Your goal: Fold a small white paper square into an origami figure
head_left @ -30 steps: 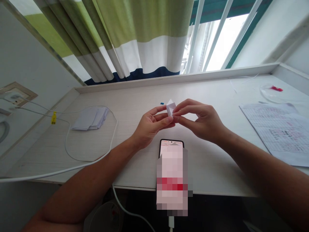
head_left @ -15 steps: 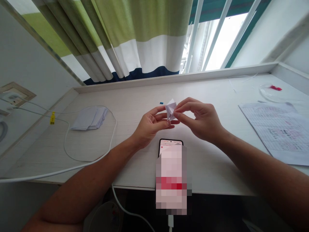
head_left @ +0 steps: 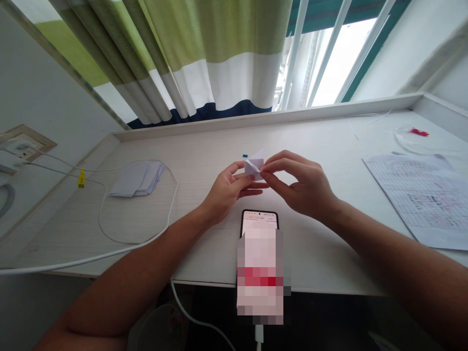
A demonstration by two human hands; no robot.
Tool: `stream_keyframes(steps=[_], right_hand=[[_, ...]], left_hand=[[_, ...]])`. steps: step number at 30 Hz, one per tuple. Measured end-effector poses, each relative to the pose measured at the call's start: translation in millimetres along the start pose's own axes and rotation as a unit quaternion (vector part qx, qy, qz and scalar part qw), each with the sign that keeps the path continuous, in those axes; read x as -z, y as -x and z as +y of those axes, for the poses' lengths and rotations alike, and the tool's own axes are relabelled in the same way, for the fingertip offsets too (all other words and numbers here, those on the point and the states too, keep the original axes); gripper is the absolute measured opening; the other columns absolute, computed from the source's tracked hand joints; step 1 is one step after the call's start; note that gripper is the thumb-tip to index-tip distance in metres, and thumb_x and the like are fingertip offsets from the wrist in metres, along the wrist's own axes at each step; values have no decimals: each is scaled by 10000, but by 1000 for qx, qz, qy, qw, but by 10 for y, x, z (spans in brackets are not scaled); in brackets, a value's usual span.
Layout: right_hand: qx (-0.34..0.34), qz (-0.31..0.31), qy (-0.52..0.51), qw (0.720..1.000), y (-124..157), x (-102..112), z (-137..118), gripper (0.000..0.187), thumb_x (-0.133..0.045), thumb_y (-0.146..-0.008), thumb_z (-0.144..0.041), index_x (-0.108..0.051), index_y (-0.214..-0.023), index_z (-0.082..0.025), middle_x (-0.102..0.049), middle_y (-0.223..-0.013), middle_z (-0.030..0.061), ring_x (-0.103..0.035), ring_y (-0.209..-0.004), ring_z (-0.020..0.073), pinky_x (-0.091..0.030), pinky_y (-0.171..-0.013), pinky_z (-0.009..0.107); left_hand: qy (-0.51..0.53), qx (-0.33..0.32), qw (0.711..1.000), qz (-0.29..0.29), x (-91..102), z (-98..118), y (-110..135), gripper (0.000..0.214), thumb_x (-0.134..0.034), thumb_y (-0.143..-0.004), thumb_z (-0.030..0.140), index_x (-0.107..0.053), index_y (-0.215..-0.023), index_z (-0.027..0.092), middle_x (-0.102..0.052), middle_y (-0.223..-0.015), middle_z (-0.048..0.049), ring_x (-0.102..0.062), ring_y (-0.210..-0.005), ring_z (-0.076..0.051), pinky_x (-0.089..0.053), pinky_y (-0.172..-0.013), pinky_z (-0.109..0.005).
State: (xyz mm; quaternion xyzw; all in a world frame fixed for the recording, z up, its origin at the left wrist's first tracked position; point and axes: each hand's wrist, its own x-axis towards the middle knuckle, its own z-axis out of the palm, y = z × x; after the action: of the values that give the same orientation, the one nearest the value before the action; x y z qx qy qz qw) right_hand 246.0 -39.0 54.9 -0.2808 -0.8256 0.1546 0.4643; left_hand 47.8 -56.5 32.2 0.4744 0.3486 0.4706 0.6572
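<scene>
White desk under barred window; green-white striped curtain; daylight.

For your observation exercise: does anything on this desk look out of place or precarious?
Yes: the phone juts past the desk's front edge, its cable hanging below. Both hands hold the folded paper.

2 hands, 1 folded paper piece, 1 phone, 1 paper stack, 1 printed sheet

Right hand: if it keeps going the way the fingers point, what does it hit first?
The right hand points left; its fingertips already pinch the folded paper piece. Straight past that, the left hand fingertips come next, though depth is unclear.
</scene>
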Motion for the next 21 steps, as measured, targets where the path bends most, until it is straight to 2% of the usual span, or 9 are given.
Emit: stream_keyframes(steps=[4, 7, 13, 21], right_hand=[[38, -13, -10, 999, 10, -34, 10, 75, -647, -983, -228, -696, -927, -233, -744, -969, 52, -709, -831, 185, -609, -708, 369], [33, -3, -21, 999, 13, -46, -2, 69, -647, -973, -201, -688, -921, -224, -727, -951, 50, -700, -810, 170, -633, -712, 363], [-76, 27, -23, 997, 3, -47, -44, 69, -647, -941, -217, -648, -872, -222, -693, -895, 41, -683, -795, 182, -676, -693, 387], [-76, -3, -4, 997, 13, -69, -23, 94, -695, -913, -273, -622, -890, -219, -710, -891, 45, -677, -788, 194, -638, -695, 397]], left_hand=[[-20, -28, 998, 48, -30, -47, -29, 463, -810, -882, 374, -625, -1263, 186, -809, -1092, -106, -788, -1017, -261, -630, -912, -419], [-29, -41, 996, 68, -37, -59, -33, 534, -853, -835, 367, -626, -1283, 186, -813, -1068, -92, -786, -1011, -268, -639, -898, -433], [-18, -36, 999, 24, -21, -58, -11, 465, -846, -847, 341, -663, -1249, 193, -813, -1078, -84, -804, -931, -243, -638, -933, -446], [-57, -45, 996, 43, -47, -27, 11, 435, -834, -823, 511, -725, -1043, 152, -803, -932, -81, -791, -873, -234, -656, -823, -395]])
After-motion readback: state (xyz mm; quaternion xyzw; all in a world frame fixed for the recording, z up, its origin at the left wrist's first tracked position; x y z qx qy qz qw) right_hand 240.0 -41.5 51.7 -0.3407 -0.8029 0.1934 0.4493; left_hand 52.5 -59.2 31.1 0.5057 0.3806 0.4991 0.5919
